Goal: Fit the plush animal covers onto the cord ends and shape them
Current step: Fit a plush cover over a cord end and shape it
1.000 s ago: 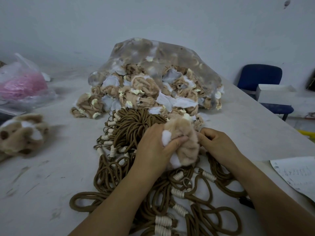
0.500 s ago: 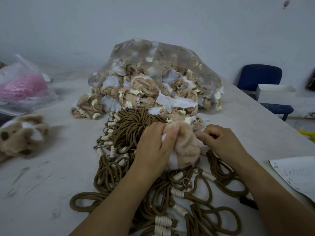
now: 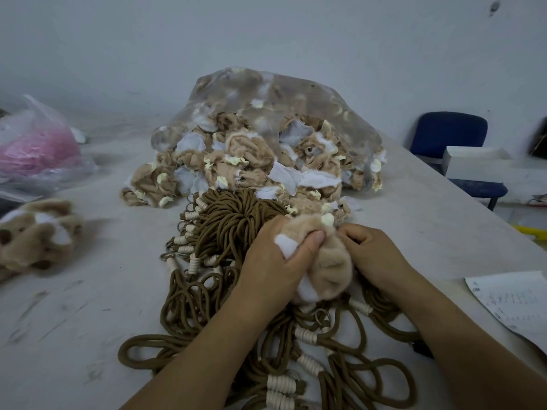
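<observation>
The left hand (image 3: 273, 261) clamps the tan-and-white plush animal cover (image 3: 324, 266), thumb pressed across it, steadying it over the brown cord pile (image 3: 236, 226). The right hand (image 3: 374, 255) pinches its far edge, likely working it onto a cord end.

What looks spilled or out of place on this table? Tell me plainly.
The clear bag gapes open, and loose plush covers lie spilled from its mouth across the table, right up against the brown cords. Nothing looks damaged, as far as this view shows; the heap is just untidy.
</observation>
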`<state>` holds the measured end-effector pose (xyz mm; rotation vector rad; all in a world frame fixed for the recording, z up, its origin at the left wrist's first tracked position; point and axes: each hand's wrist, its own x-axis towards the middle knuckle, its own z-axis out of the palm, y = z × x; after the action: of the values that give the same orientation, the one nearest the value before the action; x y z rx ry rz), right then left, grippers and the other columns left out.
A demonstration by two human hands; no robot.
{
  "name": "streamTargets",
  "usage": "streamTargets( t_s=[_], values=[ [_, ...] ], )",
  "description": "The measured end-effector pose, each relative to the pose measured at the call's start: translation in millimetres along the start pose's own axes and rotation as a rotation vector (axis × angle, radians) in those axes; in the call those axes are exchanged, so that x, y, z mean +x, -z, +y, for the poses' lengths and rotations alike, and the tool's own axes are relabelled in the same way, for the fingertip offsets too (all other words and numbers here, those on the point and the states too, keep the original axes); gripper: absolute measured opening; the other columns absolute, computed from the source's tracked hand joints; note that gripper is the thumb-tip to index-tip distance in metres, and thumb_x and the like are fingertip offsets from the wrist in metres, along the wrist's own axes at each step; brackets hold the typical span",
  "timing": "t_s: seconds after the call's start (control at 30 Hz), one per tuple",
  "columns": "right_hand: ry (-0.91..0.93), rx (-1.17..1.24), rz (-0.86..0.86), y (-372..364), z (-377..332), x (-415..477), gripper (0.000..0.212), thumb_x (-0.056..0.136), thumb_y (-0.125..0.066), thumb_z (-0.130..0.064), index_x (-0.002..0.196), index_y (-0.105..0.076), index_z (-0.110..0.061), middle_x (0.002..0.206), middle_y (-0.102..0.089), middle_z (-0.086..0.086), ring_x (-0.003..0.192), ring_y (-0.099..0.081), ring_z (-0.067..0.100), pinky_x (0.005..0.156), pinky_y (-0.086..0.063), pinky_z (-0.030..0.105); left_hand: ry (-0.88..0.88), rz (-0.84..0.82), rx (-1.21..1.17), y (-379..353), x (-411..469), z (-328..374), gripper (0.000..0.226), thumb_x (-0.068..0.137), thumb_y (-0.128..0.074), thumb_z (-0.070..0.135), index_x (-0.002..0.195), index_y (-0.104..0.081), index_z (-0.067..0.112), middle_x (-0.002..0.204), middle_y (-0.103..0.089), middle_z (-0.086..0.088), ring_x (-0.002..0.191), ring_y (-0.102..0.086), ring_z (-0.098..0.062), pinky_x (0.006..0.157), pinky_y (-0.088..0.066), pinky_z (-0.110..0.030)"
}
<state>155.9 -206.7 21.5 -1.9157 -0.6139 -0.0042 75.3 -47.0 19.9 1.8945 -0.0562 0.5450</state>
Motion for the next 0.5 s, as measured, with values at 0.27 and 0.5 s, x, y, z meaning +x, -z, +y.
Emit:
streamTargets(
  t_s=[0.27,0.5],
  values=[
    [-0.141,0.094,0.045,-7,5,4,0.031,0.091,-0.059,-0.024,0.086,-0.062,0.006,0.067,-0.058,0.017,0.067,-0.052,0.019,0.062,-0.042,0.034,-0.051,0.026,-0.071,1,1,-3,0.060,0.087,-0.038,0.067,0.104,-0.057,0.013,0.101,-0.060,-0.011,0.097,-0.059,-0.027,0.083,-0.050,-0.051],
    [0.167,-0.413,0.149,8,-1,5,0.043,0.084,-0.034,-0.067,0.066,-0.053,-0.033,0.071,-0.051,-0.013,0.076,-0.042,-0.001,0.072,-0.025,0.026,0.033,0.112,-0.042,7,4,0,0.049,0.089,-0.045,0.063,0.089,-0.055,0.015,0.091,-0.060,-0.007,0.084,-0.059,-0.021,0.073,-0.051,-0.046]
  ],
)
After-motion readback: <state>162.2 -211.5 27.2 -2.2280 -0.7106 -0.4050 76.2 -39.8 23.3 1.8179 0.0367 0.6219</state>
